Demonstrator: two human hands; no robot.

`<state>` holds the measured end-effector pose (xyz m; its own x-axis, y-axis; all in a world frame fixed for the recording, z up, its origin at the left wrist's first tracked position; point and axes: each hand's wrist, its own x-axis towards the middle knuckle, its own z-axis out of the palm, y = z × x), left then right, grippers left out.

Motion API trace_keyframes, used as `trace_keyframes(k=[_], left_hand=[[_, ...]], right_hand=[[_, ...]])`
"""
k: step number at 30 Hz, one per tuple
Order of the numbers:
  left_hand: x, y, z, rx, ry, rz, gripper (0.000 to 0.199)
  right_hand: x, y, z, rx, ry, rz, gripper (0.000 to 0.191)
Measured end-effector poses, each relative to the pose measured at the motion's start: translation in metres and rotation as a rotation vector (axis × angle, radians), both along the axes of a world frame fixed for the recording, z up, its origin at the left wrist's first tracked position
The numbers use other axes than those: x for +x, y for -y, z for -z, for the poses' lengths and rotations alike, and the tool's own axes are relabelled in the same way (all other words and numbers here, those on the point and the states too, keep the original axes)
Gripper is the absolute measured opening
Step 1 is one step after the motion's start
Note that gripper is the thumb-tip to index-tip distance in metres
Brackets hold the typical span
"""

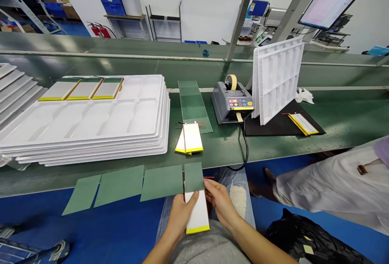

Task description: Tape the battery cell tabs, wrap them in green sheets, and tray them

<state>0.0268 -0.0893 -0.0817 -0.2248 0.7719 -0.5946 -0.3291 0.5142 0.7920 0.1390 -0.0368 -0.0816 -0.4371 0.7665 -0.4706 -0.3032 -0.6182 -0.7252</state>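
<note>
The person's left hand (181, 211) is clamping a flat white cell (197, 214), its thumb pressing on the white face; the cell is lying over the lap, just in front of the green bench (225, 144), its yellow-banded end pointing toward the body; a green piece (193, 177) is covering the cell's far end. The right hand (221, 202) is touching the cell's upper right edge, thumb and forefinger drawing close together beside a red wire (209, 177); whether they are pinching cell, wire or green piece, one cannot tell. Three green sheets (121, 186) are jutting past the bench's front edge to the left; two more cells (192, 137) are lying overlapped on the bench beyond the hands; a tape dispenser (232, 102) is standing to their right, and stacked white trays (133, 120) are sitting to their left.
</note>
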Motion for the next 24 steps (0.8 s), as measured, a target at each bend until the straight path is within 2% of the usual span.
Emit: trace_keyframes(k=[4, 9, 12, 15, 17, 19, 22, 24], left_hand=[[0.000, 0.000, -0.006, 0.004, 0.023, -0.002, 0.051], [0.003, -0.002, -0.003, 0.003, 0.034, -0.004, 0.054], [0.004, 0.003, -0.012, -0.016, -0.025, -0.042, 0.058], [0.001, 0.015, -0.035, 0.166, -0.178, -0.055, 0.055], [-0.004, 0.018, -0.052, 0.293, -0.257, 0.052, 0.050], [-0.010, 0.014, -0.064, 0.337, -0.320, 0.218, 0.047], [-0.016, 0.002, -0.071, 0.294, -0.442, 0.435, 0.055], [-0.016, -0.005, -0.073, 0.239, -0.518, 0.541, 0.065]], right_hand=[[-0.002, -0.002, 0.002, 0.005, 0.020, 0.000, 0.040], [-0.007, -0.006, 0.009, 0.013, 0.090, 0.030, 0.044], [-0.002, -0.001, -0.006, 0.059, 0.150, 0.040, 0.043], [0.014, 0.009, -0.034, 0.214, 0.194, -0.023, 0.040], [0.028, 0.009, -0.054, 0.322, 0.125, -0.108, 0.038], [0.040, 0.001, -0.069, 0.436, 0.075, -0.134, 0.043], [0.052, -0.021, -0.084, 0.681, 0.200, -0.084, 0.043], [0.055, -0.034, -0.092, 0.800, 0.349, -0.118, 0.028]])
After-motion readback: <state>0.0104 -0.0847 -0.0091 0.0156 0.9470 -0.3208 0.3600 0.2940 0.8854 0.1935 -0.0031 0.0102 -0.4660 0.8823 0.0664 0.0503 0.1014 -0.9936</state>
